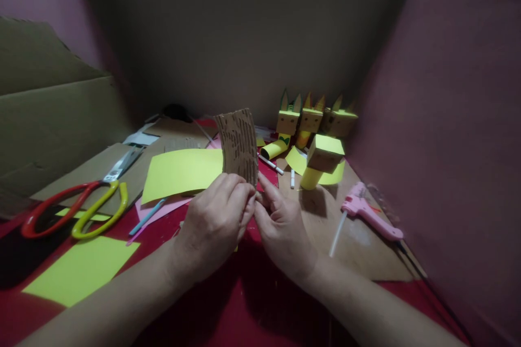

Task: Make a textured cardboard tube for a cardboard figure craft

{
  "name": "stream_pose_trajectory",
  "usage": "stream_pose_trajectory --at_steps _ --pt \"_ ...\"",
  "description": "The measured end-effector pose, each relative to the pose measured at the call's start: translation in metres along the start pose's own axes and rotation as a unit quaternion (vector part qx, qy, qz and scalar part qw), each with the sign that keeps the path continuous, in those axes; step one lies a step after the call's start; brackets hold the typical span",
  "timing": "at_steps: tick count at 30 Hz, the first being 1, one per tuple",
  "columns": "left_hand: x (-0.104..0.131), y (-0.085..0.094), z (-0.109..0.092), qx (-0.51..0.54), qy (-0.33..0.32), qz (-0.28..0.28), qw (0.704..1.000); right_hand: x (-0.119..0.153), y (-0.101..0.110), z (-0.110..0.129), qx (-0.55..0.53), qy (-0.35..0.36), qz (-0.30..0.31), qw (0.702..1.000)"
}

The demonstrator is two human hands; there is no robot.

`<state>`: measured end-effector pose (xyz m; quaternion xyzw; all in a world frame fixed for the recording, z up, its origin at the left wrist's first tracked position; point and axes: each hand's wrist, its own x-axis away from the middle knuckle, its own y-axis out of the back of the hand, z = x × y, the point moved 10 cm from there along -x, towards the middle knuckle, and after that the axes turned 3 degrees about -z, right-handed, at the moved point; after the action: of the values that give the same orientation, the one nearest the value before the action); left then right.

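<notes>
A strip of brown cardboard (238, 143) with its ridged inner layer exposed stands upright between my hands, curving slightly. My left hand (217, 217) is closed round its lower end. The fingers of my right hand (283, 222) pinch the same end from the right, and the fingertips of both hands meet there. My fingers hide the bottom of the strip. Behind my left hand lies a yellow paper sheet (183, 173), with a blue pen-like stick (148, 219) by its lower edge.
Scissors (97, 195) with red and yellow handles lie left, near a yellow paper piece (81, 271). Right, a pink glue gun (368, 211) rests on a cardboard sheet (391, 257), near a box-headed paper figure (325, 154). Several eared figures (311, 119) stand behind. A large cardboard box (57, 130) is far left.
</notes>
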<state>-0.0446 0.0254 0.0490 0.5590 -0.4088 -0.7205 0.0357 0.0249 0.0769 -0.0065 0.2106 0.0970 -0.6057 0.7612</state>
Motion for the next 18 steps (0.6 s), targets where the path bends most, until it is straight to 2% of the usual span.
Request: stream_pose_trajectory --at_steps 2,7,13,18 --pt "0.001 0.0 0.004 0.01 0.021 -0.001 1.0 0.0 -0.001 -0.005 -0.01 -0.011 0.001 1.0" --pt "0.004 -0.004 0.02 0.075 0.088 0.0 0.993 -0.002 -0.007 -0.018 -0.115 -0.078 0.011 0.99" --pt "0.006 -0.009 0.037 0.103 0.156 0.017 0.982 -0.003 -0.015 -0.024 -0.269 -0.154 0.022 0.95" --pt "0.008 -0.013 0.047 0.133 0.2 0.027 0.97 -0.002 -0.016 -0.028 -0.284 -0.186 0.015 0.941"
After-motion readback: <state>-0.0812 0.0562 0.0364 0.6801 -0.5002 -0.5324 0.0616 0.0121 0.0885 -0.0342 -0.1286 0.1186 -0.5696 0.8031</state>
